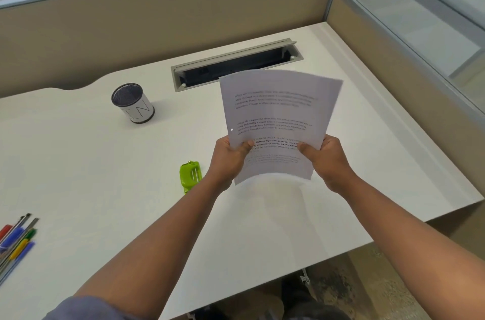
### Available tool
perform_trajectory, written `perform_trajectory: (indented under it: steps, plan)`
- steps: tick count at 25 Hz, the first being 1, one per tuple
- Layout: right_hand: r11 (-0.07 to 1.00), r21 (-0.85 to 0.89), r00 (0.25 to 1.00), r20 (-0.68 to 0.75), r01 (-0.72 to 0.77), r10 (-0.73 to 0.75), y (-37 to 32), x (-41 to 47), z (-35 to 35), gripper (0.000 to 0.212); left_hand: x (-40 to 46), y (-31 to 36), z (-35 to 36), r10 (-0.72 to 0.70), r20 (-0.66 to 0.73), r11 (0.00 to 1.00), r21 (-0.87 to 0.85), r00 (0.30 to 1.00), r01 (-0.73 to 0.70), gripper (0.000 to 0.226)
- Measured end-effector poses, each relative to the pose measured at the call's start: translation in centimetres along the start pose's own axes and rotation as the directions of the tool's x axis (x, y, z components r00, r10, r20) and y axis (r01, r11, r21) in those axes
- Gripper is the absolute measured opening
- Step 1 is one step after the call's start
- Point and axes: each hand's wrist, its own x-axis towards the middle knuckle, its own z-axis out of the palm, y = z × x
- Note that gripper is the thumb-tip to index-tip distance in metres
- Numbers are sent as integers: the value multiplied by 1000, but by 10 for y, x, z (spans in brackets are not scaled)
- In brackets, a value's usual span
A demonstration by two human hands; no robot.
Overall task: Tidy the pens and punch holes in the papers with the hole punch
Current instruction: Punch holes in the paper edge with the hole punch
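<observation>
A thin stack of printed papers (275, 115) is held up above the white desk (91, 162), tilted back and slightly curved. One punched hole shows near its left edge. My left hand (228, 162) grips the stack's lower left side and my right hand (325, 162) grips the lower right side, thumbs on the front. A green hole punch (190, 176) lies on the desk just left of my left wrist. Several coloured pens (17, 241) lie loose at the desk's left edge. A black mesh pen cup (132, 103) with a white label stands behind them, with no pens showing in it.
A cable tray (236, 65) with its lid open is set into the desk behind the papers. Beige partition walls (157, 18) close off the back and right sides. The desk's right front corner drops to the floor (367, 280).
</observation>
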Motion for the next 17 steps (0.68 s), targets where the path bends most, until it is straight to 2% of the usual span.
perform_trajectory:
  steps: [2, 6, 9, 12, 17]
  plan:
    - [1000, 29, 1000, 2, 1, -1, -2, 2, -4, 18, 2, 0, -1, -70, 8, 996, -53, 998, 70, 17]
    - [1000, 2, 995, -100, -13, 13, -5, 10, -17, 12, 5, -1, 12, -144, 82, 975, -158, 986, 156, 22]
    - [996, -47, 986, -153, -74, 66, -5, 21, -41, 14, 13, -1, 36, -171, 96, 972, -149, 981, 184, 23]
    - [987, -112, 974, -205, -118, 94, -1, 35, -74, 18, 20, -6, 64, -172, 75, 983, -51, 982, 176, 26]
    - [963, -200, 955, -271, -178, 120, 22, 60, -131, 35, 31, -23, 115, -123, 115, 955, 284, 986, 86, 67]
